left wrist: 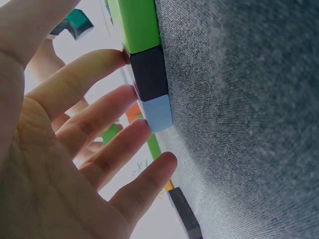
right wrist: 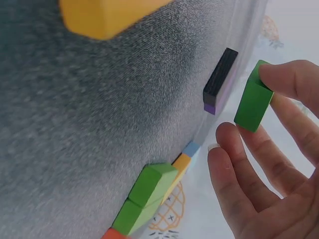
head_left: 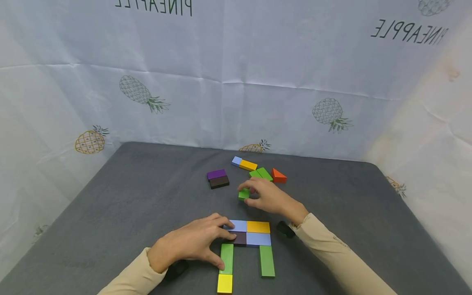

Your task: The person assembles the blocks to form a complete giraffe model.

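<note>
My right hand pinches a small green block between thumb and fingers, lifted above the table in the right wrist view. My left hand spreads its fingers along the left side of a flat block arrangement. Its fingertips touch a light blue block and a dark block, while the thumb rests at a long green block. An orange-yellow block and another light blue block complete the rectangle's right side. Below stand a second long green block and, at lower left, a yellow block.
Farther back on the dark grey table lie a purple block, a dark brown block, a blue block, an orange-yellow block, two green blocks and a red-orange triangle. A pineapple-print cloth hangs behind.
</note>
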The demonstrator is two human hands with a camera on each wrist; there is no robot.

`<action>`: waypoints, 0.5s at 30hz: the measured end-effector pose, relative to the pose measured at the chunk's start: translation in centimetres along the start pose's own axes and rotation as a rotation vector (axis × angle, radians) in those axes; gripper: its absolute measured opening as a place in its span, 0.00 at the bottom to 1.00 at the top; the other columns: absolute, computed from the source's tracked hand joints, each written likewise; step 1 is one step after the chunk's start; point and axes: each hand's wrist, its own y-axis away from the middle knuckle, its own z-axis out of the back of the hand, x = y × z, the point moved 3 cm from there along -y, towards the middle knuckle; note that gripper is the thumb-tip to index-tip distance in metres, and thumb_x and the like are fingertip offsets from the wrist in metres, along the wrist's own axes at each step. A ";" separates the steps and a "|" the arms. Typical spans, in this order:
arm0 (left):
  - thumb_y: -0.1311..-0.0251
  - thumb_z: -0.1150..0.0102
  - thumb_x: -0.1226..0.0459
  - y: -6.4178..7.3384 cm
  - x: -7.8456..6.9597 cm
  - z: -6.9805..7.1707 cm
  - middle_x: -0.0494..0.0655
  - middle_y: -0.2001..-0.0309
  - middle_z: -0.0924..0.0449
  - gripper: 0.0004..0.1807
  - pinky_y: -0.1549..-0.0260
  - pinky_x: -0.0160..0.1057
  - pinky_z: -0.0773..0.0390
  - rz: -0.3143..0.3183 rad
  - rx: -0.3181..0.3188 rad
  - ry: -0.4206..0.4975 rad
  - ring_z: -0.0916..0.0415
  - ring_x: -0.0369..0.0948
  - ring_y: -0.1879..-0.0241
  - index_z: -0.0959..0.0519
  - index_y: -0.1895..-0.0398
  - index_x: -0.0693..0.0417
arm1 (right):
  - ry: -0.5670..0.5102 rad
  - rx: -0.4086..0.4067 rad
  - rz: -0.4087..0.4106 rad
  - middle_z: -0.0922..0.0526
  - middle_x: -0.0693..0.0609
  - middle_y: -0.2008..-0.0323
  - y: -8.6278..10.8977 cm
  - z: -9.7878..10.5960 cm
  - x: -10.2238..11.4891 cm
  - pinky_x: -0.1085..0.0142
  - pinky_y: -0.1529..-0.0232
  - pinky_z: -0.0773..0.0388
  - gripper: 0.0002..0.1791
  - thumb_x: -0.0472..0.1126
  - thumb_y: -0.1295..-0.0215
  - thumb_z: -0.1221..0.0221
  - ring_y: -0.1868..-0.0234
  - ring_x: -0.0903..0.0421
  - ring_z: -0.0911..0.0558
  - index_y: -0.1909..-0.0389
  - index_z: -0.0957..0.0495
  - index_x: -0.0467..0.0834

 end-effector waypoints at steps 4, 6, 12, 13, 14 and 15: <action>0.53 0.28 0.40 0.0 0.0 0.1 0.36 0.36 0.28 0.36 0.42 0.38 0.25 0.007 0.006 0.005 0.33 0.35 0.40 0.20 0.39 0.40 | -0.012 -0.010 -0.020 0.19 0.50 0.49 0.9 0.3 0.0 0.60 0.52 0.20 0.18 0.41 0.35 0.36 0.54 0.54 0.20 0.44 0.20 0.45; 0.53 0.28 0.40 0.0 0.0 0.1 0.36 0.36 0.28 0.36 0.42 0.38 0.25 0.010 0.009 0.009 0.33 0.35 0.41 0.20 0.39 0.40 | -0.021 -0.015 -0.029 0.19 0.50 0.48 1.3 0.4 0.1 0.59 0.51 0.20 0.18 0.41 0.35 0.36 0.54 0.52 0.20 0.44 0.20 0.45; 0.53 0.28 0.40 -0.1 0.0 0.0 0.37 0.36 0.28 0.36 0.42 0.39 0.25 0.006 0.007 0.016 0.33 0.35 0.41 0.20 0.39 0.40 | -0.024 -0.036 -0.040 0.19 0.50 0.48 2.5 0.9 0.2 0.58 0.52 0.20 0.18 0.40 0.36 0.35 0.53 0.51 0.19 0.45 0.20 0.46; 0.53 0.28 0.40 -0.1 0.0 0.0 0.37 0.36 0.28 0.36 0.42 0.39 0.25 0.005 0.005 0.016 0.33 0.35 0.41 0.20 0.39 0.40 | -0.022 -0.038 -0.043 0.19 0.50 0.48 2.7 0.9 0.2 0.58 0.52 0.20 0.18 0.40 0.36 0.35 0.53 0.52 0.19 0.45 0.20 0.46; 0.53 0.28 0.40 -0.1 0.0 0.0 0.37 0.36 0.28 0.36 0.42 0.39 0.25 0.004 0.002 0.016 0.33 0.35 0.41 0.20 0.39 0.40 | -0.021 -0.040 -0.046 0.19 0.51 0.48 2.9 0.9 0.3 0.58 0.52 0.20 0.18 0.40 0.36 0.35 0.53 0.52 0.19 0.45 0.20 0.47; 0.53 0.28 0.41 -0.1 0.0 0.0 0.37 0.36 0.28 0.36 0.42 0.39 0.25 0.002 0.001 0.014 0.33 0.35 0.41 0.20 0.39 0.40 | -0.020 -0.043 -0.047 0.19 0.51 0.48 3.1 0.9 0.3 0.58 0.52 0.20 0.18 0.41 0.36 0.35 0.53 0.52 0.19 0.45 0.20 0.47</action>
